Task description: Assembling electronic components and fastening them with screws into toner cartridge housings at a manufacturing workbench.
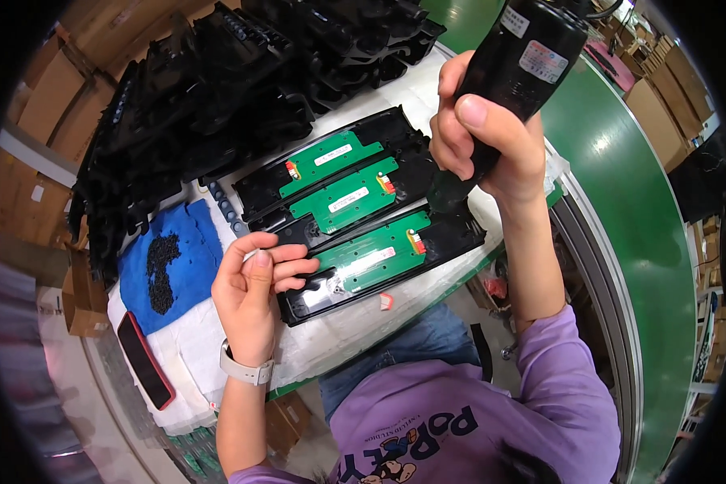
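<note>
My right hand [492, 145] is wrapped round a black electric screwdriver [512, 73], whose lower end points down over the right side of the black panels. The bit itself is hard to make out. My left hand [250, 298] hovers at the left end of the nearest black panel [310, 302], fingers bent and apart, with nothing visible in them. That panel carries a green circuit board [367, 258] with a white label and a red-and-white connector [415, 241]. Two similar panels lie behind it, with a middle board [347, 202] and a far board [327, 160].
Stacked black plastic parts [210, 105] rise at the back left. Many small black screws [161, 274] lie on a blue cloth [194, 234], near a red-edged phone [145, 363]. A small orange-and-white piece [386, 302] sits near the front edge. A green conveyor belt [613, 194] curves along the right.
</note>
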Motion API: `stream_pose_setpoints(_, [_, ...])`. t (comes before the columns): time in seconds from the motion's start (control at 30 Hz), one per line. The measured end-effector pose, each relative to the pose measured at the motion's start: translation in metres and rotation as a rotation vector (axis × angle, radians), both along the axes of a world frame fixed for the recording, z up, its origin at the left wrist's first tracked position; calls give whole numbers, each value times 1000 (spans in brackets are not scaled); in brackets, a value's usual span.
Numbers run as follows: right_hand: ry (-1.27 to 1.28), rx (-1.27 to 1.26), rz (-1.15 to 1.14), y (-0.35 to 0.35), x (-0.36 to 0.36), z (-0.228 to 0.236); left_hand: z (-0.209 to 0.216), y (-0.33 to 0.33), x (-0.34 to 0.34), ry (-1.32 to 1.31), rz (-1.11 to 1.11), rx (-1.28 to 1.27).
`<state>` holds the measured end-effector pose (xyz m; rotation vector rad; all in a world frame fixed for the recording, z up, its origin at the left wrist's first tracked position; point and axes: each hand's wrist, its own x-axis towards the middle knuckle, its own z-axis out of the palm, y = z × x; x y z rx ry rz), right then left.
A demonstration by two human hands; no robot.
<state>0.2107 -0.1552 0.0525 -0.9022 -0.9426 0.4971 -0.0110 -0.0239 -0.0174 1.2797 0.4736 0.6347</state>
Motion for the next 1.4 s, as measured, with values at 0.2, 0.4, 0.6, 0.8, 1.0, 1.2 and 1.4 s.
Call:
stream_pose_setpoints(0.2, [48, 25, 19, -2, 2, 0, 0, -1, -1, 80, -54, 29])
stream_pose_setpoints(0.4, [26, 12, 17, 2, 2, -5, -2, 2, -4, 86, -120, -31])
stream_pose_setpoints(0.6, [-51, -56, 48, 7, 1, -6, -5, 2, 1, 49, -191, -106])
stream_pose_setpoints(0.8, [-133, -119, -21, 4, -5, -3, -2, 0, 0, 76, -208, -61])
stream_pose_setpoints(1.0, [-93, -61, 19, 0, -14, -2, -3, 3, -5, 152, -261, -27])
stream_pose_setpoints(1.2, [22, 332, 317, 8, -26, 5, -4, -2, -5, 75, -174, -30])
stream_pose_setpoints(1.4, [262, 523, 353, 34, -54, 3, 2, -8, -5, 54, -98, 80])
